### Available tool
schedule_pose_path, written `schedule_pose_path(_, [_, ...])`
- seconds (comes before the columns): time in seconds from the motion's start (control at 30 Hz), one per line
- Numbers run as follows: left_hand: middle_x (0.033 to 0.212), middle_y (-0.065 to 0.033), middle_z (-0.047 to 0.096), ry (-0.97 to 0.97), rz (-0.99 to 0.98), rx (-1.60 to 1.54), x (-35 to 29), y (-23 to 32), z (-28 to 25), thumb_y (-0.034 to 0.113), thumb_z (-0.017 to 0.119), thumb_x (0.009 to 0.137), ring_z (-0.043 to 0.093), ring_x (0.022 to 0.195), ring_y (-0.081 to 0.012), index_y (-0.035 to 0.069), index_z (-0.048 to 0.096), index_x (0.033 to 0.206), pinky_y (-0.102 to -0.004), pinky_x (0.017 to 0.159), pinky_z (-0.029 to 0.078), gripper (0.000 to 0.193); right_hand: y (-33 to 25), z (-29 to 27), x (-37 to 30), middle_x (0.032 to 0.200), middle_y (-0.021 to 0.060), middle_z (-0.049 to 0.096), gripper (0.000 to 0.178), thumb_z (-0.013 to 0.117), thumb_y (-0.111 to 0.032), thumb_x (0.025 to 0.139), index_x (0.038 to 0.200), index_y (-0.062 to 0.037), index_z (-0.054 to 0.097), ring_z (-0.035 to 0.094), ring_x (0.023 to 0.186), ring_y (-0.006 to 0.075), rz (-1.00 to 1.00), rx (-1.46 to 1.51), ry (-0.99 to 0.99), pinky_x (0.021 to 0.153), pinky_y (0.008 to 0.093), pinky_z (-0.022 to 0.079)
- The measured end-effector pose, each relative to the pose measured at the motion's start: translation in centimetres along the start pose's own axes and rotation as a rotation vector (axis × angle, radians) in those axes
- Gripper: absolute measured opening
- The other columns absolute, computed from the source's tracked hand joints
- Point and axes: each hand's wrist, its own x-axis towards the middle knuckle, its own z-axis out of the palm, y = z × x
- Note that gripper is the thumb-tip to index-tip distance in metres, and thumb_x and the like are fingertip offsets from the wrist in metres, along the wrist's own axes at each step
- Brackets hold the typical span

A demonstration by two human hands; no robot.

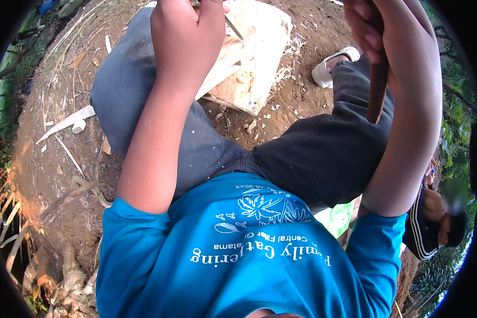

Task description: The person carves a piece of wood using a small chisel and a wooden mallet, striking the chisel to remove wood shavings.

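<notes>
Gripping chisel (233, 26) | left hand (188, 32) | right hand (379, 32) wooden handle (377, 90)

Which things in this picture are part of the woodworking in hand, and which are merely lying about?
In use:
- left hand, gripping a thin metal tool
- pale wood block under that tool
- right hand, gripping a brown wooden handle

Lying about:
- wood chips on the soil
- loose pale wood strip
- white sandal
- roots

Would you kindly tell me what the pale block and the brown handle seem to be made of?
The block looks like raw, unfinished wood: pale cut faces, with chips scattered around it. The handle in the right hand seems to be smooth, dark brown wood, though that is uncertain.
</notes>
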Motion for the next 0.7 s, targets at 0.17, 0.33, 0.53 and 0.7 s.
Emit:
schedule_pose_path(0.17, [0.09, -0.0109, 0.068, 0.042, 0.071, 0.001, -0.1, -1.3, 0.1, 0.011, 0.062, 0.102, 0.07, 0.082, -0.0181, -0.003, 0.055, 0.114, -0.032, 0.074, 0.057, 0.02, 0.1, -0.3, -0.2, 0.066, -0.0069, 0.043, 0.034, 0.054, -0.037, 0.108, 0.098, -0.0055, 0.059, 0.034, 0.047, 0.002, -0.038, 0.027, -0.048, 0.04, 0.0217, 0.031])
schedule_pose_path(0.33, [0.09, -0.0109, 0.068, 0.02, 0.007, 0.047, 0.0, -0.1, 0.0, 0.011, 0.062, 0.102, 0.07, 0.082, -0.0179, -0.003, 0.054, 0.113, -0.0319, 0.074, 0.057, 0.019, 0.3, -0.5, -0.5, 0.066, -0.0066, 0.043, 0.035, 0.054, -0.037, 0.108, 0.097, -0.0051, 0.059, 0.035, 0.047, 0.0019, -0.099, 0.04, -0.076, 0.04, 0.0217, 0.03])
schedule_pose_path(0.53, [0.091, -0.0106, 0.066, 0.023, 0.039, 0.041, -0.1, -0.8, -0.1, 0.011, 0.06, 0.103, 0.069, 0.082, -0.0173, -0.002, 0.053, 0.114, -0.0314, 0.074, 0.056, 0.019, -1.3, -0.3, -0.2, 0.067, -0.0066, 0.044, 0.035, 0.054, -0.037, 0.108, 0.097, -0.0049, 0.059, 0.036, 0.047, 0.0017, 0.067, 0.024, -0.096, 0.039, 0.0216, 0.03])
schedule_pose_path(0.7, [0.091, -0.0104, 0.066, -0.001, 0.003, 0.02, -0.3, 0.2, -0.3, 0.011, 0.06, 0.103, 0.069, 0.081, -0.0172, -0.003, 0.052, 0.114, -0.031, 0.074, 0.056, 0.019, -1.8, -0.1, -0.5, 0.067, -0.0067, 0.044, 0.035, 0.054, -0.037, 0.108, 0.097, -0.0049, 0.06, 0.037, 0.047, 0.0015, 0.104, -0.015, -0.083, 0.04, 0.0209, 0.031])
